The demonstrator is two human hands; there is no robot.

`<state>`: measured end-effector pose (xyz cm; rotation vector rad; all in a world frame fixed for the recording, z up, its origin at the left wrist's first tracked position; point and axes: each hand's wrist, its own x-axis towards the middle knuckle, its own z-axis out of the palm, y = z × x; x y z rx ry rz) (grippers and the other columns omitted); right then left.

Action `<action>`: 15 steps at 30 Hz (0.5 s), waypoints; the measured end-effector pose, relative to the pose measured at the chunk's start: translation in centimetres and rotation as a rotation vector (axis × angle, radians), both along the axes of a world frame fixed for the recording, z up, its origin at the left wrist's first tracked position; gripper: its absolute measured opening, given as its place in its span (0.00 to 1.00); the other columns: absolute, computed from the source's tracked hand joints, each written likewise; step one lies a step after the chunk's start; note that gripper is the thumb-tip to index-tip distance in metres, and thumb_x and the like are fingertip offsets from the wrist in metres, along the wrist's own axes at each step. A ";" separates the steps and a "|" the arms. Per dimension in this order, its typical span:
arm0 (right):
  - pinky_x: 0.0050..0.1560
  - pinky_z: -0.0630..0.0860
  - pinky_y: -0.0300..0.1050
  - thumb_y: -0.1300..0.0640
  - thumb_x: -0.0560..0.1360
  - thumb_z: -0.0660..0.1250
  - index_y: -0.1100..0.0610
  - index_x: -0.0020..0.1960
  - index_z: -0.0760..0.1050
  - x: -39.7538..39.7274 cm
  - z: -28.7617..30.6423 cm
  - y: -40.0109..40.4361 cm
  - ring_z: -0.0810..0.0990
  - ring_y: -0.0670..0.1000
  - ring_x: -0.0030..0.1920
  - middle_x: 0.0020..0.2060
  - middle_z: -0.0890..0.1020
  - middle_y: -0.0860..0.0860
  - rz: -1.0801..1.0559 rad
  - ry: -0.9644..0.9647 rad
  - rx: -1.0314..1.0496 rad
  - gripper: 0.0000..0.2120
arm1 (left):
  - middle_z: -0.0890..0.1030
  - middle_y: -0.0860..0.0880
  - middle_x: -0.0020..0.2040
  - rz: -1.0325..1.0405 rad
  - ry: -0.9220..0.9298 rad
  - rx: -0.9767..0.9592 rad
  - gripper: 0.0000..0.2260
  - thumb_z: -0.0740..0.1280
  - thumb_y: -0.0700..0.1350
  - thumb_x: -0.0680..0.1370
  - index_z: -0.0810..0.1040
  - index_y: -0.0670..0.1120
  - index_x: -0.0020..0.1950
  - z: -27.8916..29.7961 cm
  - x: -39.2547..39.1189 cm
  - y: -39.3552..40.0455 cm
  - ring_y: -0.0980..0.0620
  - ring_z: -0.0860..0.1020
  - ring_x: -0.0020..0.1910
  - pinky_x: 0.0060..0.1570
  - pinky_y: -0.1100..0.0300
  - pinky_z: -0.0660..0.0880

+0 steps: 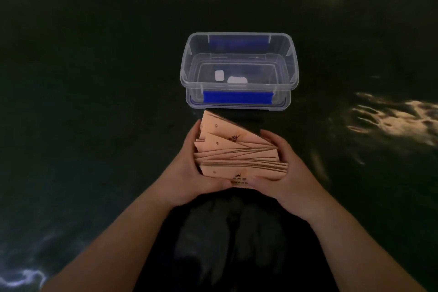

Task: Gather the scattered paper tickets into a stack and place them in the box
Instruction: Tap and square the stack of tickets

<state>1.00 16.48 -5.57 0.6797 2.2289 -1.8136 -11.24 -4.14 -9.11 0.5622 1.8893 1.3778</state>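
While the left hand [189, 168] and right hand [282, 168] clasp the fanned pale-orange paper tickets [237, 154], she should square them before reaching the clear plastic box [239, 71].

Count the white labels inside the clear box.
2. One small white label sits left of centre on the clear box bottom; a wider white label lies just right of it.

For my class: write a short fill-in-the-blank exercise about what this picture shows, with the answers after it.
1. The tickets are held between ____ hands.
2. The clear box has ____ clips.
3. The box has no ____ on top.
4. The tickets sit ____ the box, nearer the camera.

Answers: two; blue; lid; outside
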 end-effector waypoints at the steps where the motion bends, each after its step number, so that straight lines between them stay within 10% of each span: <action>1: 0.52 0.74 0.34 0.56 0.65 0.81 0.34 0.72 0.58 -0.3 -0.5 0.2 0.75 0.29 0.55 0.58 0.77 0.34 0.039 0.000 0.035 0.46 | 0.75 0.52 0.72 -0.009 0.065 -0.053 0.61 0.85 0.49 0.60 0.48 0.56 0.82 -0.3 -0.2 0.0 0.54 0.75 0.72 0.72 0.43 0.71; 7: 0.52 0.70 0.32 0.51 0.63 0.82 0.36 0.75 0.53 -0.4 -2.5 0.9 0.73 0.30 0.56 0.56 0.71 0.30 0.132 -0.024 0.136 0.52 | 0.63 0.55 0.74 -0.044 0.461 -0.330 0.53 0.78 0.67 0.56 0.53 0.62 0.75 -0.7 -0.2 0.1 0.54 0.59 0.75 0.77 0.42 0.57; 15: 0.60 0.73 0.39 0.55 0.63 0.82 0.34 0.74 0.53 -0.1 -3.0 1.6 0.73 0.36 0.62 0.65 0.70 0.35 0.266 -0.037 0.109 0.52 | 0.51 0.65 0.79 -0.287 0.432 -0.334 0.66 0.76 0.67 0.60 0.24 0.60 0.74 -1.1 -0.6 -0.9 0.74 0.45 0.75 0.80 0.48 0.36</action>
